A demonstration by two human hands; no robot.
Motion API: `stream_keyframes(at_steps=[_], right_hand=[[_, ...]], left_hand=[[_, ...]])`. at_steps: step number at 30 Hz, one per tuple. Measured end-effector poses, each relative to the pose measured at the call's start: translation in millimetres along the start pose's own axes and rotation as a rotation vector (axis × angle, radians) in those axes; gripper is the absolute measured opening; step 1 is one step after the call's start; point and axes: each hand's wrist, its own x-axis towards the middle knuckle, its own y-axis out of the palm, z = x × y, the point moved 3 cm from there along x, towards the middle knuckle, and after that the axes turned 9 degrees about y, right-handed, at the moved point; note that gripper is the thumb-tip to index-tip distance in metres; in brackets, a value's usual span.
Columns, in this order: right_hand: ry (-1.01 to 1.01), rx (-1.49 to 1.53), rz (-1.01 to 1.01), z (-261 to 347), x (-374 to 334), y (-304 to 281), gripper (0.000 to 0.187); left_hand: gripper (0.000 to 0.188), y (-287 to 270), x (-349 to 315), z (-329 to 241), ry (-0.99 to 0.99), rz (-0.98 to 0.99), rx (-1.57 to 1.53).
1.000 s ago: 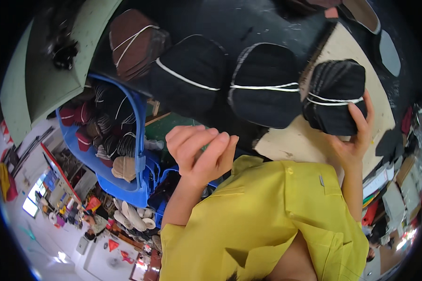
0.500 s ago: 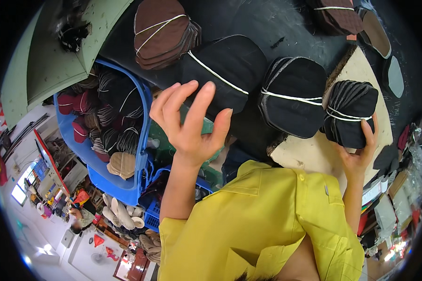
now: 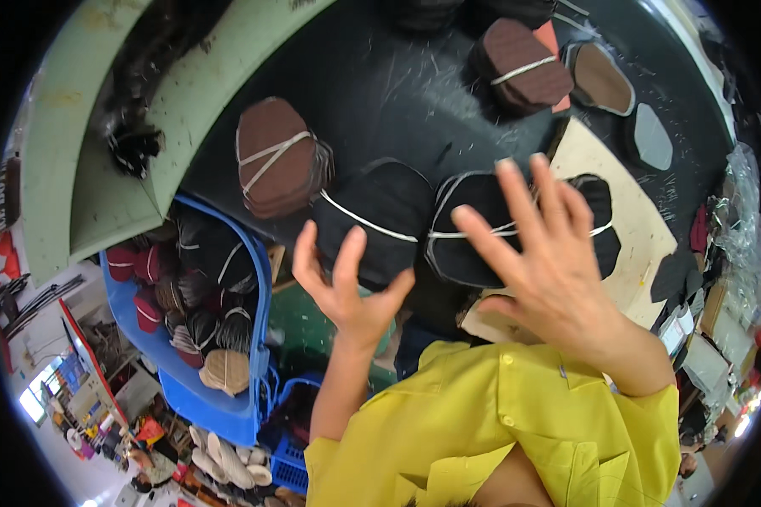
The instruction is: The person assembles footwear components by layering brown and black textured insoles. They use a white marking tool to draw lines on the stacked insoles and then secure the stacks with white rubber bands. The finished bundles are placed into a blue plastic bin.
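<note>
Three bundles of black cloth pieces lie in a row on the dark table, each tied with white cord. My left hand is open, fingers spread at the near edge of the left black bundle; whether the fingertips touch it I cannot tell. Over the middle black bundle is my right hand, open with its fingers spread and its back toward me. That hand partly covers the middle bundle and the right black bundle, which sits on a pale board.
A tied brown bundle lies at the table's left, another brown bundle farther back. Beside that are a brown sole-shaped piece and a grey one. A blue bin of bundles stands left, below a green metal housing.
My right hand has let go of the right black bundle and moved left over the middle one. My left hand stays open by the left bundle. The view has shifted, showing more of the far table.
</note>
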Motion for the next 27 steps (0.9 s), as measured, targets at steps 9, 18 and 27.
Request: stream_keyframes(at_steps=[9,18,27], right_hand=[[-0.049,0.351,-0.322,-13,50,-14,0.063],[-0.112,0.015,-0.453,-13,118,-4,0.060],[-0.058,-0.179,-0.334,-18,71,-6,0.073]], left_hand=[[0.062,0,101,-18,0.071,-0.191,0.055],[0.056,53,135,28,0.022,0.026,0.359],[0.050,-73,32,79,-0.021,-0.357,0.316]])
